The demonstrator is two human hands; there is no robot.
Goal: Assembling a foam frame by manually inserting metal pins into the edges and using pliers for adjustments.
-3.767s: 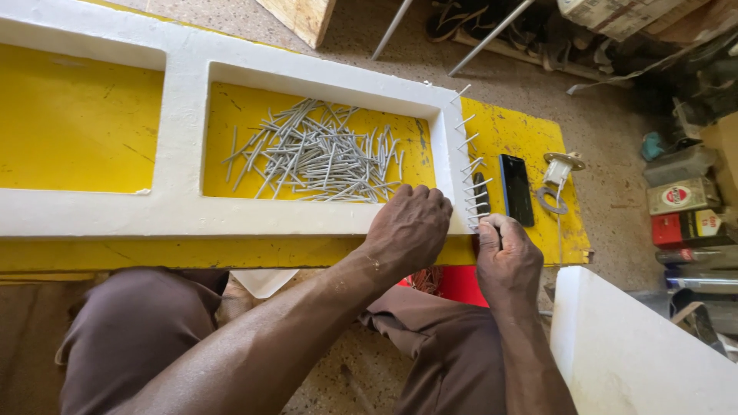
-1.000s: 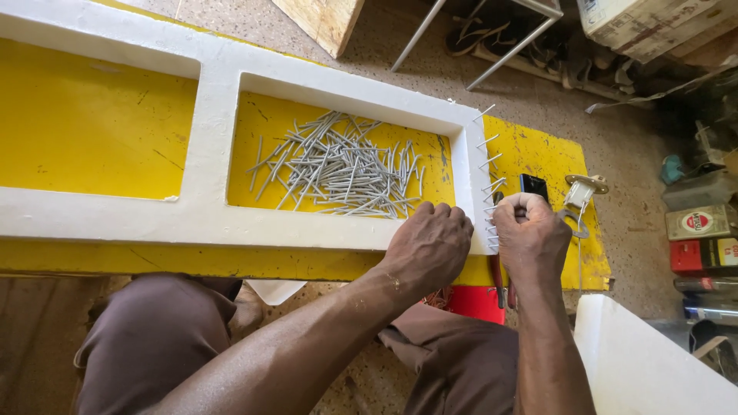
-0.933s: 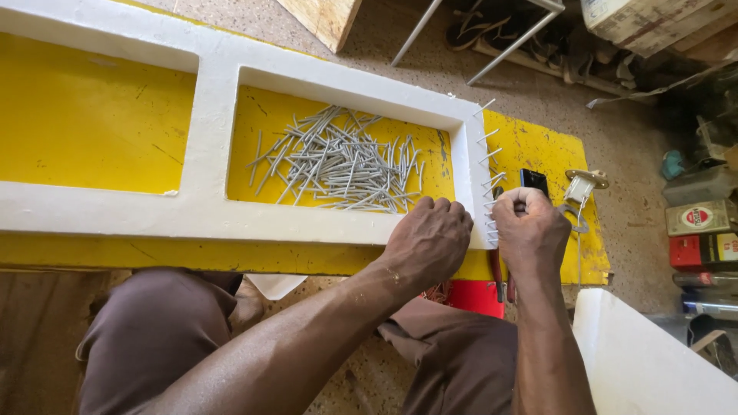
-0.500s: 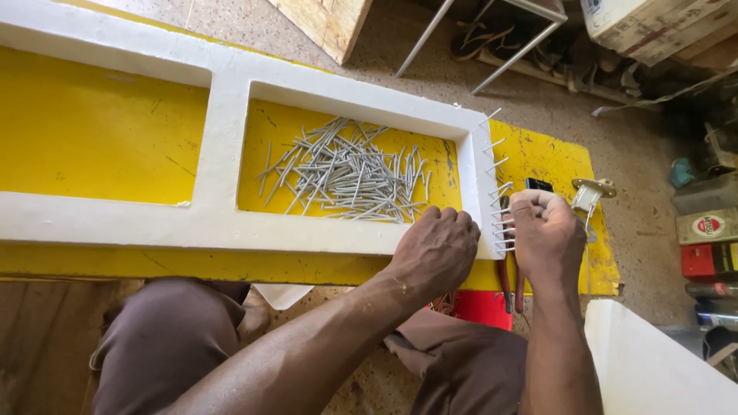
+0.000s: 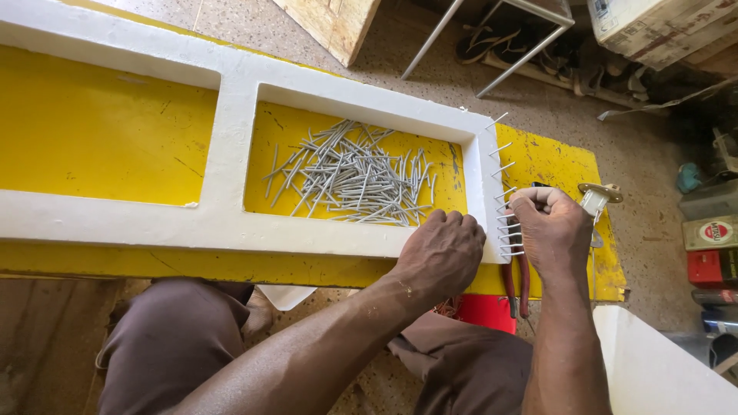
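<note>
The left hand (image 5: 442,253) lies curled, empty as far as shows, on the white frame (image 5: 231,165), likely pinning its corner steady on the yellow board (image 5: 100,138). At its 3 o'clock the right hand (image 5: 550,230) is a closed grip; what it pinches I cannot tell. It sits against the row of nails (image 5: 503,196) standing out of the frame's end rail, long axes pointing toward 2 o'clock. Loose nails (image 5: 354,177) lie heaped inside the frame. Red-handled pliers (image 5: 516,284) rest beneath the right hand.

Matt white foam-like frame (image 5: 231,165) w/ dull grey metal nails (image 5: 354,175); scuffed yellow painted board (image 5: 100,131); red-handled pliers (image 5: 516,283).
</note>
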